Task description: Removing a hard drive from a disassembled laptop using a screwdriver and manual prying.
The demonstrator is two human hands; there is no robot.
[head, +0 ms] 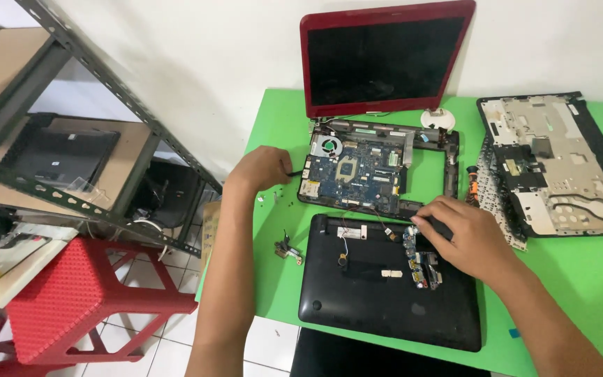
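A dismantled red laptop (385,56) stands open at the back of the green table (581,279), its blue motherboard (354,174) exposed in the base frame. My left hand (263,169) is closed around a thin dark tool, probably a screwdriver, at the frame's left edge. My right hand (465,234) rests on the frame's lower right corner, fingers curled on a dark part; what it grips is hidden. Below lies a black laptop bottom cover (385,300) with a small blue circuit board (420,258) on it.
A removed palm-rest panel (560,167) lies upside down at the right, over a keyboard (486,188). A small metal hinge bracket (287,248) and loose screws (273,197) sit left of the frame. A metal shelf (71,139) and a red plastic stool (71,300) stand left of the table.
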